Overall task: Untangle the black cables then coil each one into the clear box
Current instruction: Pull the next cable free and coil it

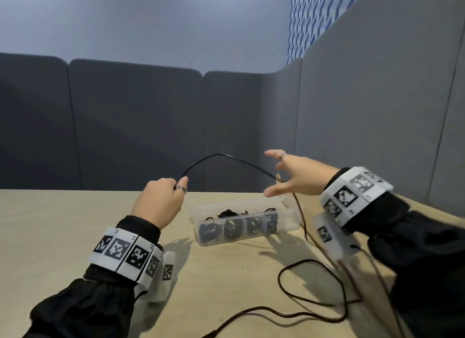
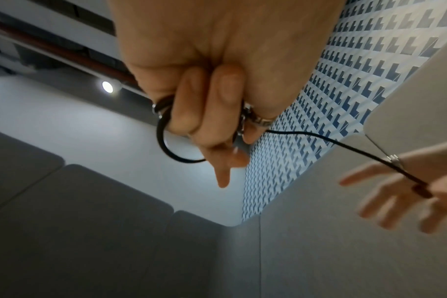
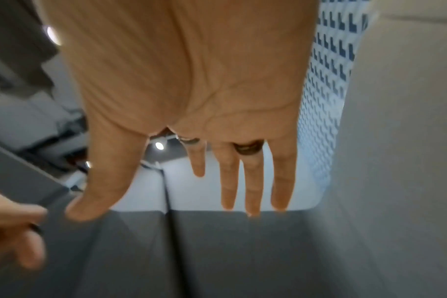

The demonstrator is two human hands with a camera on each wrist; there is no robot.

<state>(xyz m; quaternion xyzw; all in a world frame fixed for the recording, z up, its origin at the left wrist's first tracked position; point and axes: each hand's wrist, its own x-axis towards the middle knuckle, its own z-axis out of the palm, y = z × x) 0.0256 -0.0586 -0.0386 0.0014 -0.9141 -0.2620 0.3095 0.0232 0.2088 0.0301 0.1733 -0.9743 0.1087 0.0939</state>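
From the head view, the left hand (image 1: 161,201) was raised above the pale wooden table (image 1: 63,224), its fingers curled tight around one end of a thin black cable (image 1: 226,157), which arched up and across to the right hand (image 1: 294,177). That right hand was spread wide, fingers straight and apart, with the cable running over it near the thumb and dropping down past the wrist; whether it truly gripped the cable could not be told from here. Below and between the hands sat the clear plastic box with divided compartments (image 1: 289,206) on the table, dark coiled cables already lying in its sections. Nearer the person, on the right side of the table, a loose loop of the cable lay sprawled on the wood. Grey padded partition panels (image 1: 125,123) stood behind the table. Over to the left wrist view: the left hand (image 2: 217,84) was clenched on the thin black cable (image 2: 319,135), a small loop of it bulging out below the fingers, a ring showing on one finger, the cable running off to the right hand (image 2: 401,193). In the blurred right wrist view, the right hand (image 3: 191,100) showed its palm, fingers straight and parted.
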